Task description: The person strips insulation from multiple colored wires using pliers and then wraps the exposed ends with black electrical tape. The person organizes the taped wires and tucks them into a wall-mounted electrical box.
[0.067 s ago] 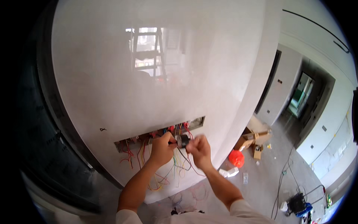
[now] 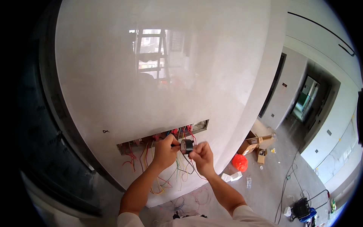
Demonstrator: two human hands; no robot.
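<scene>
A long slot [image 2: 200,126] in the white wall holds a row of red wiring boxes [image 2: 155,137], with loose coloured wires [image 2: 144,154] hanging out. My left hand [image 2: 165,153] is closed in front of the slot, its thumb and forefinger pinching a dark wire end that is mostly hidden by the fingers. A roll of black tape [image 2: 190,146] with a pale round face hangs between my hands. At its right side my right hand [image 2: 203,159] is closed, fingertips against the roll. A grey wire [image 2: 191,165] loops beneath it.
More wires [image 2: 196,198] lie on the floor below. To the right are cardboard boxes [image 2: 261,155], a red plastic bag [image 2: 239,162], white boxes [image 2: 231,176], a long cable [image 2: 283,193] and a black folding cart [image 2: 301,208]. A dark door [image 2: 41,125] stands at the left.
My right hand has shifted slightly and is less blurred. The tape roll has turned to show more of its black side. My left hand keeps its pinch.
</scene>
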